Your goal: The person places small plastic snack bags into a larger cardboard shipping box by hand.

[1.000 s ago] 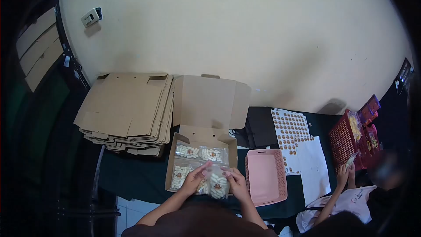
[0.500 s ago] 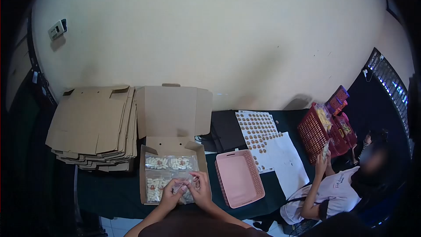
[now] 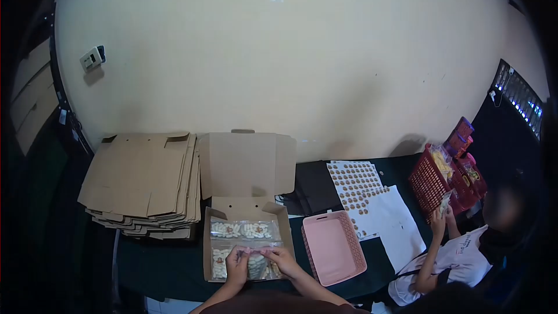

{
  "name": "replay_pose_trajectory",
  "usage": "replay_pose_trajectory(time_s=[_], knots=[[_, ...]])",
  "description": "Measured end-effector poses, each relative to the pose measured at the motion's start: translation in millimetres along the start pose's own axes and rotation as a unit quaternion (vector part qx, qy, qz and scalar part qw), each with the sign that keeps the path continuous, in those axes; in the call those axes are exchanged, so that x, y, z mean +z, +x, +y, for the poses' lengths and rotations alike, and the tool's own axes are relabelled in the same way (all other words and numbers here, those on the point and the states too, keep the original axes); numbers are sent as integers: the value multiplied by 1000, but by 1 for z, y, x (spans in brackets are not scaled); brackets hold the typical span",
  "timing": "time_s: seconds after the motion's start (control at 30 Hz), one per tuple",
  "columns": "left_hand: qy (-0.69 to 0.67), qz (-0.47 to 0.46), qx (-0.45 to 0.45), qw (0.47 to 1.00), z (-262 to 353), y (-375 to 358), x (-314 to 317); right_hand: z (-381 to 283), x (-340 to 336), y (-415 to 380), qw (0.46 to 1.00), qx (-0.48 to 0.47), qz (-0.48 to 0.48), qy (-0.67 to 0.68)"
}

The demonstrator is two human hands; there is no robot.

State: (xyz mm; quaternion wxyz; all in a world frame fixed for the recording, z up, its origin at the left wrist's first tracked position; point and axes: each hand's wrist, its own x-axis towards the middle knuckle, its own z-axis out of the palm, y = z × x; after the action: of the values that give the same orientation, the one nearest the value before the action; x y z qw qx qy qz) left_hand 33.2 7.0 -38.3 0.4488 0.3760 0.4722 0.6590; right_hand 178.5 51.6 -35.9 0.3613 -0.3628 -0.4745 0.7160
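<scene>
My left hand and my right hand pinch the top edge of a clear plastic bag of small white pieces. It hangs between them over the near part of an open cardboard box. Inside the box, two similar bags lie along the far side, a left one and a right one. Another bag with a small round sticker lies near left. My right hand partly covers more pieces at the near right.
Flattened cardboard boxes are stacked at left. Right of the open box stand a pink basket, sticker sheets and white paper. A co-worker at right holds a small bag beside a red basket.
My hands have spread apart along the bag's top edge, and the bag now hangs flatter between them. The whole view has shifted, so everything appears lower and farther right.
</scene>
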Motion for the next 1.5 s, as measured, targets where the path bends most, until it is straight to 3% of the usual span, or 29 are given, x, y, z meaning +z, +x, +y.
replay_pose_trajectory(time_s=[0.07,0.13,0.2,0.27,0.3,0.47,0.57,0.67,0.7,0.73,0.77,0.8,0.93,1.0,1.07,1.17,1.2,1.27,1.3,1.4,1.5], knots=[[-5,0,0,1000,-5,2,-6,-23,4,-6,999,-9,-16,-47],[-82,-12,-62,995,5,4,-11,-28,2,-5,984,-59,-99,-136],[-90,-14,-45,995,-7,7,-17,-26,0,-5,985,-47,-111,-120],[-127,-16,-95,987,0,9,-18,-14,-1,0,987,-22,-97,-126],[-150,8,-72,986,-3,10,-18,-12,3,0,987,-38,-90,-124],[-35,69,-58,995,3,13,-25,-13,19,3,982,-43,-88,-164],[-95,124,-71,985,22,17,-22,-12,28,5,986,-23,-12,-162],[-32,140,148,979,56,21,-7,-34,35,8,980,-95,173,-37],[36,64,118,990,59,17,-14,-40,36,10,980,-93,175,-35],[37,64,117,990,61,16,-13,-47,36,12,971,-126,197,-38],[194,-25,158,968,63,15,-8,-51,37,13,962,-160,219,-41],[345,-114,194,911,65,14,-2,-55,42,11,962,-159,218,-41],[370,-106,218,897,37,1,11,-47,54,8,974,-107,173,-100],[242,-83,127,958,20,6,1,-31,51,13,967,-169,132,-138],[163,-51,65,983,20,9,-4,-39,52,7,975,-137,95,-145],[82,-2,25,996,7,15,-12,-29,44,15,923,-248,116,-271],[26,21,1,999,1,16,-14,-26,45,16,924,-244,114,-272],[-29,48,-32,998,-8,11,-20,-18,48,14,985,-99,96,-100],[-35,38,-42,998,-5,9,-19,-16,44,13,990,-54,48,-118],[-30,29,-53,998,13,8,-13,-3,37,12,997,2,-23,-67],[-60,-49,-78,994,18,11,-12,-1,33,13,1000,5,-18,-16]])
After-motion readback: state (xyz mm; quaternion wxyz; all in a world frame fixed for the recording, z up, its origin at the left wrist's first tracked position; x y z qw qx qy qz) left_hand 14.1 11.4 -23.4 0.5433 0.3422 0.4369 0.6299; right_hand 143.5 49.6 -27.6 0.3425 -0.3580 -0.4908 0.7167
